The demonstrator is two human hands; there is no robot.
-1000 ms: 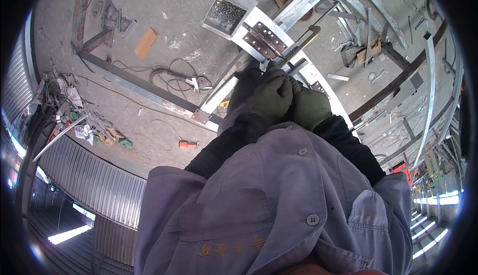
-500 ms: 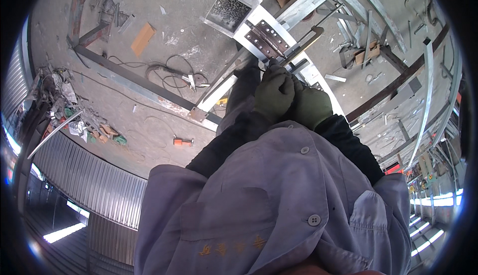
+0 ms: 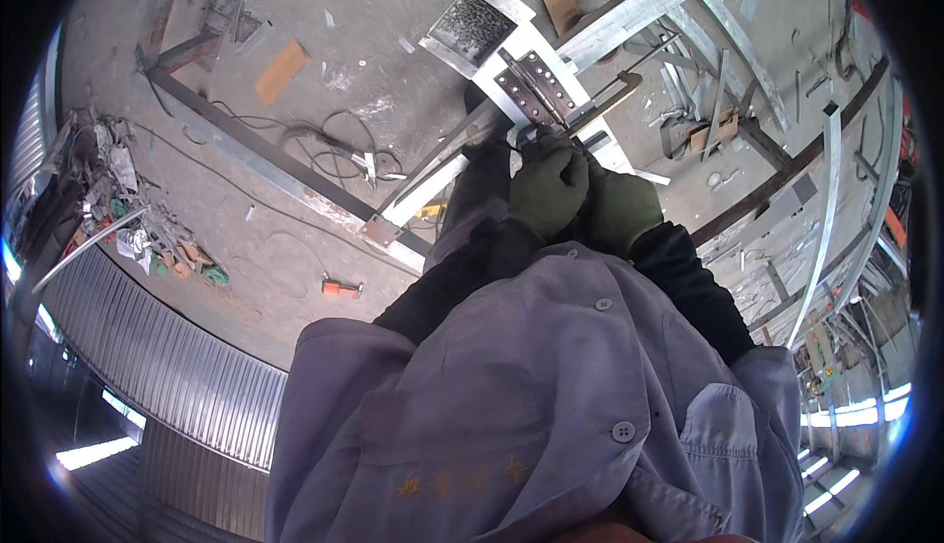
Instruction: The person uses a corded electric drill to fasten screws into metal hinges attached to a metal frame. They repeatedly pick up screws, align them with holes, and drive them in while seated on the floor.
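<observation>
Both my hands wear green gloves with dark fingertips and come together low over a pale metal beam [image 3: 501, 95]. My left hand [image 3: 551, 191] is closed, its fingers curled at the near end of a dark hinge [image 3: 536, 89]. Beside it, my right hand [image 3: 624, 213] is closed too, its fingers mostly behind the left. What they grip is hidden. The hinge lies on the beam, its two leaves dotted with holes or screw heads. A long clamp-like bar tool [image 3: 619, 92] crosses the beam just beyond my hands. A square metal tray [image 3: 438, 46] of small screws rests at the beam's far end.
Steel frame bars run left [image 3: 265, 154] and right [image 3: 757, 194] of me. An orange tool [image 3: 341, 288], a cable [image 3: 329, 145] and cardboard [image 3: 282, 73] lie on the floor at left. Scrap is heaped at far left [image 3: 138, 218]; metal offcuts lie at right.
The view has shifted a little, so the beam, hinge and tray appear slightly lower and further right. My hands stay together by the hinge, with the left one turned slightly.
</observation>
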